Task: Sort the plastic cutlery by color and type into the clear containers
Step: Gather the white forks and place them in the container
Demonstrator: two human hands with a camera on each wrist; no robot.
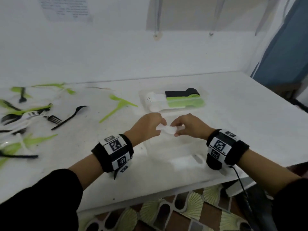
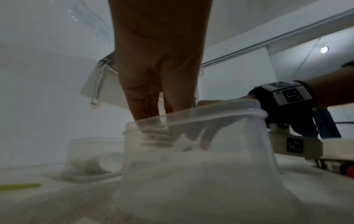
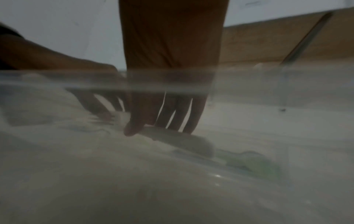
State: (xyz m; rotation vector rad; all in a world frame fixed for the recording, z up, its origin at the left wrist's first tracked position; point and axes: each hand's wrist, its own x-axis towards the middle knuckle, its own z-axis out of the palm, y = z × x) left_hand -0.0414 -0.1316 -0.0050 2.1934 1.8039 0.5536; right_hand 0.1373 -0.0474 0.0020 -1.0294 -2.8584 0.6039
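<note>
Both hands meet at the centre of the head view. The left hand (image 1: 146, 125) and the right hand (image 1: 190, 126) curl their fingertips onto a small bunch of white plastic cutlery (image 1: 167, 130), pinching it from either side. The pale pieces blur together; their type is unclear. They sit between the fingertips, just over the far end of the near clear plastic container (image 1: 175, 152).

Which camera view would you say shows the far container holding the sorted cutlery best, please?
The head view: the far container shows whole, with white, black and green stacks side by side. The left wrist view catches only a blurred corner of it at lower left, with white pieces; the right wrist view shows only a faint green smear.
</note>
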